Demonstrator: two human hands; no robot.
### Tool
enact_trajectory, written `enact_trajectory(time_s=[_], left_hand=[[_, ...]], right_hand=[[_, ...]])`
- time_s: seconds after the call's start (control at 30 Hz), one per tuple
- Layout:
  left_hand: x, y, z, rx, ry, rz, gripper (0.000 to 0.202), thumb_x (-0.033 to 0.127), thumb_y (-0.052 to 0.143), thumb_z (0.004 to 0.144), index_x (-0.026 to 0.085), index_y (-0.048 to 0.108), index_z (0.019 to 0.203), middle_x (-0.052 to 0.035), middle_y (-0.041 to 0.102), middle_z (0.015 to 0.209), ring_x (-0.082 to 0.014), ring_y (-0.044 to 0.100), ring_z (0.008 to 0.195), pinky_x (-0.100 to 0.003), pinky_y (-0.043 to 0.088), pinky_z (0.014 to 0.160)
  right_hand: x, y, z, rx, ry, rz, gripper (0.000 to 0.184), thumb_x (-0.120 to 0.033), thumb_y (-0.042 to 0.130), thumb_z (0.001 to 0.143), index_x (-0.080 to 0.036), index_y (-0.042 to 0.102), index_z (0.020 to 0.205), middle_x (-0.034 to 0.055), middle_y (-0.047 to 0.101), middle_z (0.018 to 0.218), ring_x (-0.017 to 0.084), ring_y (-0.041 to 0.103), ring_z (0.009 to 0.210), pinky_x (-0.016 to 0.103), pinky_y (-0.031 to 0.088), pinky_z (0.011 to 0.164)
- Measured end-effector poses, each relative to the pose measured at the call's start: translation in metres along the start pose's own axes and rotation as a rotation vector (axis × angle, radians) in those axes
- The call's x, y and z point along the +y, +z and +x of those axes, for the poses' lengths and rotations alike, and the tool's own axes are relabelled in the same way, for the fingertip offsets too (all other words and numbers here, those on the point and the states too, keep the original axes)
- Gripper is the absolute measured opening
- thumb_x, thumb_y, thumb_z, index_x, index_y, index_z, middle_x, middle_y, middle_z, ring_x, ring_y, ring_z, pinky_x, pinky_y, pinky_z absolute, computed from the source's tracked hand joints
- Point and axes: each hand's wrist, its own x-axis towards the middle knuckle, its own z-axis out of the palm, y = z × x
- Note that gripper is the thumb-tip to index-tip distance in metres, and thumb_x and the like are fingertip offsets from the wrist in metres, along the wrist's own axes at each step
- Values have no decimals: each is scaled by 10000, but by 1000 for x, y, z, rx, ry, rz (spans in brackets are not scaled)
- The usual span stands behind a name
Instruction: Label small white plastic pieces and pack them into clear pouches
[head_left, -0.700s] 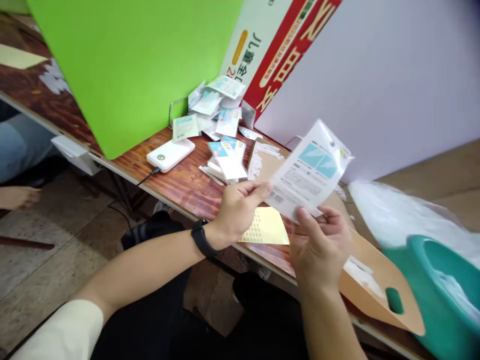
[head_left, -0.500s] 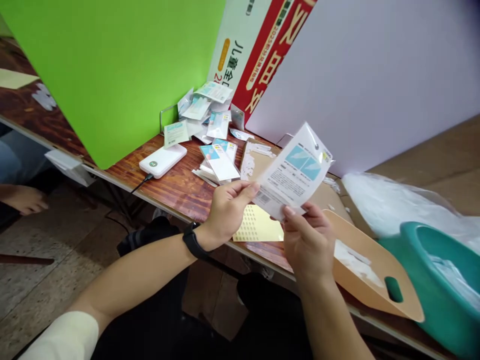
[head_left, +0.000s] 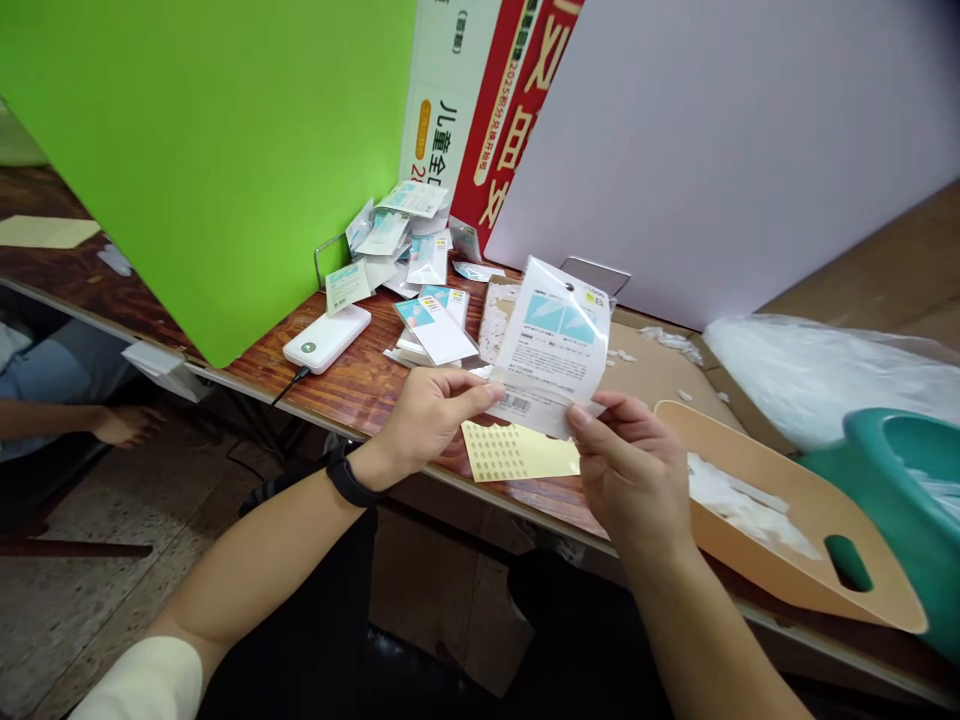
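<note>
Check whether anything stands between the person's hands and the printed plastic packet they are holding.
Nothing visible does: the left hand and right hand both hold the printed plastic packet directly. The yellow dot-sticker sheet lies beneath them on the wooden table.

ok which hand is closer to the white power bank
Left. The left hand holds the plastic packet just right of and nearer the camera than the white power bank; the right hand is farther right, beyond the yellow sticker sheet.
</note>
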Motion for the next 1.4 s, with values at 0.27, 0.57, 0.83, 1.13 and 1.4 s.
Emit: enact_trajectory(time_s=[0.27,0.57,0.83,1.13,1.4], left_hand=[[0,0,-3,56,-4,-95,174,309,748,670,144,698,649,-12,663,644,-101,580,611,-234,489,628],[-4,1,-10,94,327,442,210,304,604,820,156,686,695,-3,633,607,-97,525,554,-220,404,542],[-12,9,-11,1,613,788,169,209,542,849,162,695,795,-56,717,770,-150,648,680,-255,470,651],[-20,12,-8,-67,748,880,174,169,511,859,158,683,831,-70,717,790,-161,661,721,-271,501,675],[-25,14,-7,-171,762,915,195,139,470,873,140,664,893,-91,719,861,-174,671,810,-298,521,741]], right_hand=[[-2,2,0,-72,-40,-64,174,-309,793,663,-233,676,766,3,685,715,160,632,630,287,530,563],[-2,-3,-3,33,-554,-722,408,-246,756,716,-219,582,1084,93,618,1065,259,593,985,420,524,820],[-18,5,-16,-371,-511,-655,157,-160,516,899,-216,610,1011,63,672,959,200,641,879,353,527,787],[-17,0,-9,-433,-565,-753,62,-153,601,850,-209,627,854,35,647,813,170,607,743,293,484,668],[-13,-5,-2,-469,-495,-766,111,-207,625,833,-193,589,729,25,592,722,163,560,662,289,437,606]])
